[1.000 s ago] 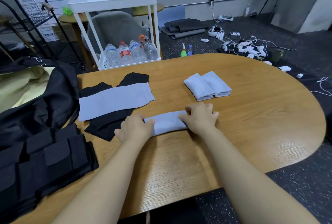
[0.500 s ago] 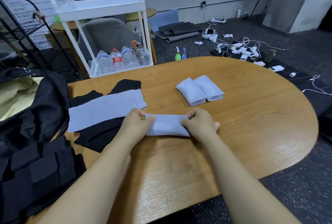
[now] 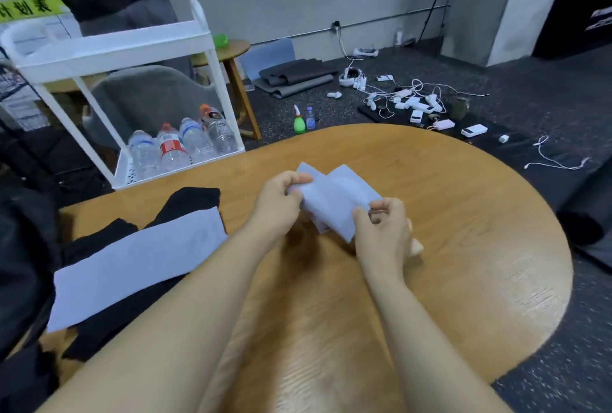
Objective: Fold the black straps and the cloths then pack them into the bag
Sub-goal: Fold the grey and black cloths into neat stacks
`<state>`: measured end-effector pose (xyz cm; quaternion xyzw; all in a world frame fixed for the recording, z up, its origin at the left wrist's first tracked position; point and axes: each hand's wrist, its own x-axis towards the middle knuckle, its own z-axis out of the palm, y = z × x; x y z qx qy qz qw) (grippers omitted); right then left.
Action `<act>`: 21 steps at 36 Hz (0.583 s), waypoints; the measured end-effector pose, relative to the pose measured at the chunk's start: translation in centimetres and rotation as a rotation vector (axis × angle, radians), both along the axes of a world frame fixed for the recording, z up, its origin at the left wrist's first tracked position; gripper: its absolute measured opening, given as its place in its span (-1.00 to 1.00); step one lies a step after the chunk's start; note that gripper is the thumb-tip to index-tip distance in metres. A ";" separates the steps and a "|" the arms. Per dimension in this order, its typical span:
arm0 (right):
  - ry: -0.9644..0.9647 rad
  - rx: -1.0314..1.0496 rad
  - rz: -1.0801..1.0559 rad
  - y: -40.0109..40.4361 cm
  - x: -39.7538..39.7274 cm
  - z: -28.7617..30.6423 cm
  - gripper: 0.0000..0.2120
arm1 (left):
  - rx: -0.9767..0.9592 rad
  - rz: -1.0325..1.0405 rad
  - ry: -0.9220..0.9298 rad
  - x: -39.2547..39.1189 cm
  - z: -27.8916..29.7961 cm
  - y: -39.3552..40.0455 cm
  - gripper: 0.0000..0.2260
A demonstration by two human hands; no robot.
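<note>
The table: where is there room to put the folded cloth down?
Bare wood lies on the table to the right of the right hand, out to the curved edge, and in front between the forearms. The left side is crowded with the flat pale cloth over the black straps.

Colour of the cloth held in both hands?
Pale lavender-grey, plain, no pattern. The cloth shows best in the head view, the only one.

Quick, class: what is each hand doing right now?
Left hand: pinching the folded pale blue cloth.
Right hand: pinching the same cloth's near end.
</note>
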<state>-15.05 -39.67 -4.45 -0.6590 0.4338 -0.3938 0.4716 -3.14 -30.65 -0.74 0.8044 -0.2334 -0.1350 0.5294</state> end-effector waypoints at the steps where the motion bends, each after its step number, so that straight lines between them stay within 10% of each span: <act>1: -0.001 -0.011 -0.023 -0.6 0.3 0.0 -0.85 | 0.024 -0.031 -0.039 0.5 0.0 -0.9 -0.66; 21: 0.283 -0.090 -0.196 -5.8 4.4 -2.8 -0.83 | 0.358 -0.281 -0.280 6.2 -4.9 -9.4 -0.62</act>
